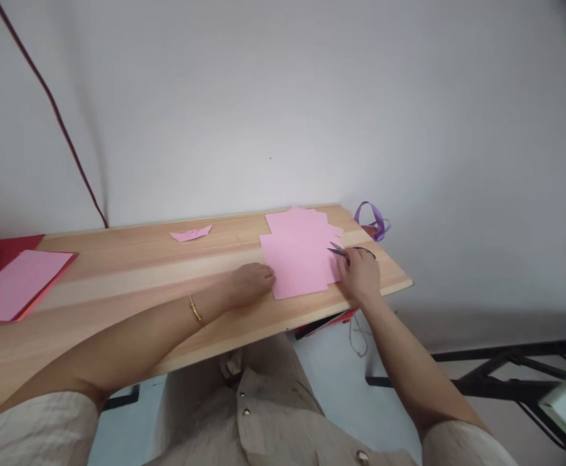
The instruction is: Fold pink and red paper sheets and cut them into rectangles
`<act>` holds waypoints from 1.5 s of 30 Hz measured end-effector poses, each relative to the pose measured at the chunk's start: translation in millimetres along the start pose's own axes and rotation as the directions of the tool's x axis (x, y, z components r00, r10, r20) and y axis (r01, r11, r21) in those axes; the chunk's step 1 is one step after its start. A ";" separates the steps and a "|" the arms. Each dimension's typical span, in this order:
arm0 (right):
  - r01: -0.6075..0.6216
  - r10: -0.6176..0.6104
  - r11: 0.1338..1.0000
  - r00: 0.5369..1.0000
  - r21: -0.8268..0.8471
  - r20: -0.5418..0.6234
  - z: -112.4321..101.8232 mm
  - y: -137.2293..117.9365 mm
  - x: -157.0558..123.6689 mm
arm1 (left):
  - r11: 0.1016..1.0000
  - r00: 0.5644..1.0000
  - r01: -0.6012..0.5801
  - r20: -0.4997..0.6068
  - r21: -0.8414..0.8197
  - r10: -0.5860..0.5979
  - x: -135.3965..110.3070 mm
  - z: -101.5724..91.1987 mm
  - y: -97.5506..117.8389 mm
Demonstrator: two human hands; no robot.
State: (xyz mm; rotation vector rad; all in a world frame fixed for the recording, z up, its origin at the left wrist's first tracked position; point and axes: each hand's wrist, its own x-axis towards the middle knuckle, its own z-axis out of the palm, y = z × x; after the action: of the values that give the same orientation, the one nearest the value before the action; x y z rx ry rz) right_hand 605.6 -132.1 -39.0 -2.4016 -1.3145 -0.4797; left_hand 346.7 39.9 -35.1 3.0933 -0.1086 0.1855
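Scissors in right hand, over paper

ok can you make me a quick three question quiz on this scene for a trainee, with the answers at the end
1. Multiple choice: what is the right hand holding?
a) a pen
b) scissors
c) a ruler

2. Fill in the blank: the gold-coloured bracelet is worn on the ____ arm.

3. True or false: the left hand is raised high above the table, well away from the pink paper.

Key:
1. b
2. left
3. False; it is down at the left edge of the pink paper.
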 end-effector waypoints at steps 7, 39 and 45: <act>0.217 -0.324 0.891 0.919 0.400 0.223 -11.4 -53.8 -21.7 | 0.999 0.997 0.029 -0.079 0.019 -0.027 -71.5 1.8 45.7; 0.165 -0.398 0.822 0.851 0.546 0.342 -8.4 -149.1 -73.2 | 0.352 0.448 0.741 0.031 -0.572 -0.893 -139.3 -23.7 90.8; 0.101 -0.375 0.816 0.842 0.569 0.389 -9.8 -154.0 -63.7 | 0.311 0.392 0.785 0.040 -0.535 -0.919 -138.3 -21.7 84.6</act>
State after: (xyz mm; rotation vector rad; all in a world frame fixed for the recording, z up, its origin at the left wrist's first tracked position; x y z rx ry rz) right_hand 440.7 -105.7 -36.7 -1.9348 -1.7039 0.4347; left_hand 201.0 -34.1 -27.1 2.1314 1.3115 0.4409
